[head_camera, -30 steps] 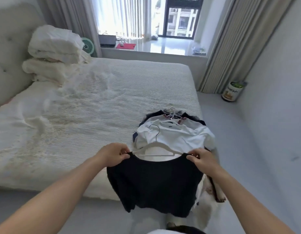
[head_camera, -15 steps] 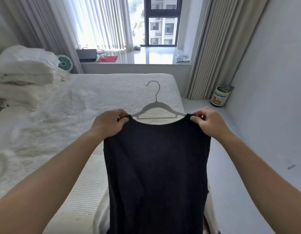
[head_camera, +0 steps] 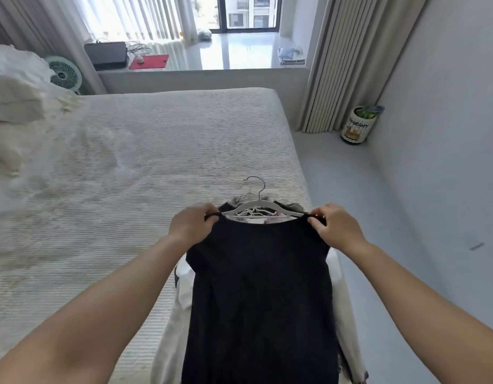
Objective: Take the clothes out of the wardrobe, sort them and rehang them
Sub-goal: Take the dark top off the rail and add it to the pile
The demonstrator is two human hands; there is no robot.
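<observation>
The person holds up a long black knitted top (head_camera: 260, 295) by its two shoulders. The left hand (head_camera: 190, 227) pinches the left shoulder of the top, fingers and thumb pressed together on the cloth. The right hand (head_camera: 336, 230) pinches the right shoulder the same way. The top hangs straight down between the two arms, above the near corner of the bed with the white ribbed cover (head_camera: 156, 151).

A pale plastic hanger with a grey wire hook (head_camera: 255, 202) shows just behind the neck of the top. It looks like it sits inside the top, but part of it is hidden, so that is a guess. Under and behind the top lies a heap of other clothes on hangers (head_camera: 267, 214) (white, grey and a bit of pink peek out).

The step in hand looks like sorting: this top is being held up for a look, or squared on its hanger. The clothes already lie out on the bed, so the rehanging is not done yet.

Next, the top needs to sit even on the hanger, both shoulders level, so it will not slide off. Then one hand has to let go and take the hook.
</observation>
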